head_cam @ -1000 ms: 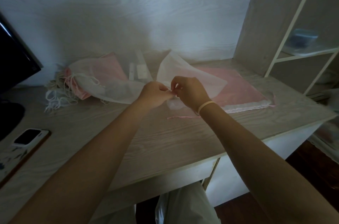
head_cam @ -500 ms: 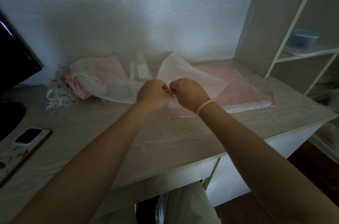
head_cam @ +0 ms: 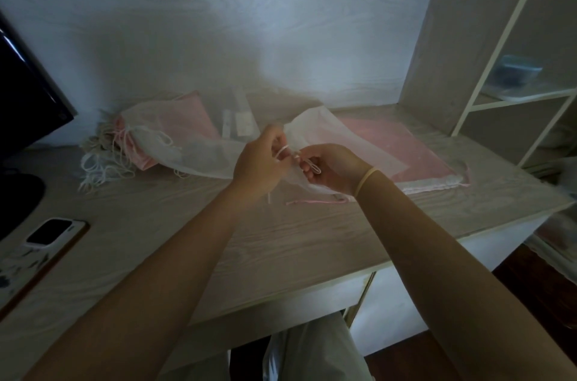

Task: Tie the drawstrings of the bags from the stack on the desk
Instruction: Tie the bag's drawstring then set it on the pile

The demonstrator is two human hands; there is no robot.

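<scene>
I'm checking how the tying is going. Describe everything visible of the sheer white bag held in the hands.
The sheer white bag is thin, see-through mesh-like fabric, held up off the desk. Its gathered mouth sits between the left hand and right hand, which pinch its white drawstring with curled fingers; a small loop shows by the right hand. The bag's body fans up and right over the flat pink stack.

Readable text: none is found.
Phone (head_cam: 51, 232) screen: dark, nothing is shown.
Monitor (head_cam: 28, 105): black, no brand mark can be read.
Small white tags (head_cam: 239, 124) behind the bags: too blurred to be read.
</scene>
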